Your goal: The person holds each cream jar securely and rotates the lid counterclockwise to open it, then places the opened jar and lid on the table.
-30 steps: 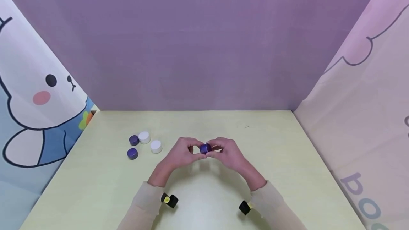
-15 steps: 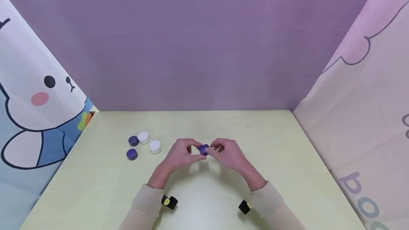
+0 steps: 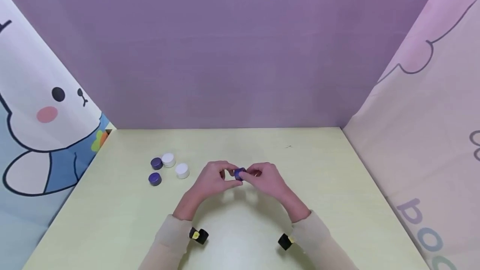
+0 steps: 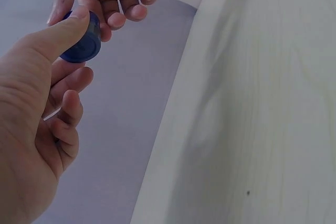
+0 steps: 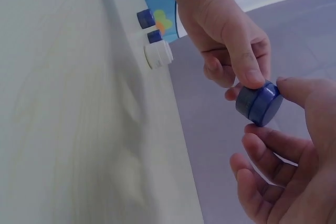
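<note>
A small round dark-blue jar [image 3: 238, 173] is held up above the table between both hands. My left hand [image 3: 214, 178] pinches one end of it, thumb on the near side and index finger opposite. From the other side my right hand [image 3: 264, 178] pinches the glossy end with thumb and index finger, as the right wrist view shows. A seam runs round the jar [image 5: 259, 103] between a duller part and a shiny blue one. In the left wrist view the left thumb covers part of the jar [image 4: 84, 48], and the right hand's other fingers are loosely bent.
To the left on the pale table [image 3: 112, 220] stand two purple round containers, one farther back [image 3: 156, 163] and one nearer [image 3: 155, 179]. Beside them are two white ones, one farther back [image 3: 168, 160] and one nearer [image 3: 182, 171]. A purple backdrop [image 3: 232, 53] rises behind the table.
My right thumb has moved up from the jar's lower edge and now lies across its near side. The right fingers have shifted round it. The left hand stays nearly still.
</note>
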`<state>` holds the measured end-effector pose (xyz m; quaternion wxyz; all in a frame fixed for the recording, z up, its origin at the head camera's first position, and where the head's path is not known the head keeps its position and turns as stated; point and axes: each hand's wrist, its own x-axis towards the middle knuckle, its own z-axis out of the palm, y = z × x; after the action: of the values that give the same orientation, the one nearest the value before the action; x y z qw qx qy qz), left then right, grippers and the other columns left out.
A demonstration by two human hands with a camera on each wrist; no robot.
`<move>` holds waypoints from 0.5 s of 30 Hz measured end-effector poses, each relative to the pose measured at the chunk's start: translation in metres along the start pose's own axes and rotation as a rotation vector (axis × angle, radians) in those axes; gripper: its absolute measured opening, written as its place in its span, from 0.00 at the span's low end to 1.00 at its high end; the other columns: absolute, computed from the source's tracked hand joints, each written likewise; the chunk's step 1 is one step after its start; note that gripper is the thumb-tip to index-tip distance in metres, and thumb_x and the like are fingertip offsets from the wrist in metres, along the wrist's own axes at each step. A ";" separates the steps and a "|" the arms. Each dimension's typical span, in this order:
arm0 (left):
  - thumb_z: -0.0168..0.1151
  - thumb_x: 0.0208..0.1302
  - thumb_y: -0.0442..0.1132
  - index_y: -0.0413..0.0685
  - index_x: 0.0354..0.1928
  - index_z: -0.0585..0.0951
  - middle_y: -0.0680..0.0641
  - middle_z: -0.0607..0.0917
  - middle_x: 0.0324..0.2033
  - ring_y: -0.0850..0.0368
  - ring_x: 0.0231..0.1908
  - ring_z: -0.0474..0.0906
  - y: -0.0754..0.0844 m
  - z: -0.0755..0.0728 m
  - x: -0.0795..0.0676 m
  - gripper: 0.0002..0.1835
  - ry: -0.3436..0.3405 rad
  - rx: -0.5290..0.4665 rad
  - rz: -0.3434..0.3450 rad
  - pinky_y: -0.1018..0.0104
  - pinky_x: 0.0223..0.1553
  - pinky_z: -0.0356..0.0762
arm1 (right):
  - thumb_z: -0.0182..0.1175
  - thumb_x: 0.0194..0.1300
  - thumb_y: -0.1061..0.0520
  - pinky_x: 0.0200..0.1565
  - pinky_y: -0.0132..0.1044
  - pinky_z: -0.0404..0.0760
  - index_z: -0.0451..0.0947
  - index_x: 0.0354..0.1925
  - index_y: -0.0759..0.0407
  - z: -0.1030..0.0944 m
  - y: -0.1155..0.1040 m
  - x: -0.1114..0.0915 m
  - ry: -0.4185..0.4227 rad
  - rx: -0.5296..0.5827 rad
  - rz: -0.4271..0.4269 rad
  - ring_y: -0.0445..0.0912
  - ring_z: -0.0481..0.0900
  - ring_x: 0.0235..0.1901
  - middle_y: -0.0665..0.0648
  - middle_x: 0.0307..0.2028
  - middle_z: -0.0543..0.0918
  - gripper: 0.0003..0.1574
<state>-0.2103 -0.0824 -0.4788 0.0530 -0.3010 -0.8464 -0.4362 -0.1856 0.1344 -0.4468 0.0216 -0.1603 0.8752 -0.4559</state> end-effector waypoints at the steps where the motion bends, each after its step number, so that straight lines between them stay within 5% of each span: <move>1: 0.73 0.49 0.61 0.63 0.42 0.87 0.66 0.82 0.30 0.59 0.24 0.75 0.001 0.000 0.000 0.20 -0.004 -0.001 -0.004 0.68 0.23 0.72 | 0.67 0.60 0.41 0.28 0.38 0.77 0.86 0.35 0.52 -0.001 0.000 0.000 -0.008 0.010 -0.007 0.44 0.79 0.26 0.46 0.27 0.83 0.17; 9: 0.75 0.48 0.60 0.63 0.42 0.87 0.62 0.83 0.29 0.64 0.20 0.72 0.000 0.002 -0.003 0.20 -0.014 -0.017 -0.029 0.67 0.20 0.71 | 0.70 0.59 0.50 0.33 0.37 0.78 0.85 0.43 0.53 -0.005 0.001 -0.002 -0.060 0.021 -0.064 0.46 0.78 0.31 0.47 0.32 0.83 0.14; 15: 0.74 0.48 0.61 0.62 0.42 0.87 0.61 0.83 0.29 0.63 0.20 0.72 -0.002 0.002 -0.003 0.20 -0.008 -0.026 -0.028 0.67 0.20 0.72 | 0.70 0.60 0.53 0.33 0.37 0.79 0.80 0.53 0.56 -0.007 0.001 -0.003 -0.086 0.021 -0.090 0.47 0.79 0.34 0.54 0.42 0.82 0.22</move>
<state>-0.2088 -0.0832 -0.4821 0.0397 -0.2917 -0.8449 -0.4466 -0.1842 0.1415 -0.4436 0.0402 -0.2187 0.8605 -0.4583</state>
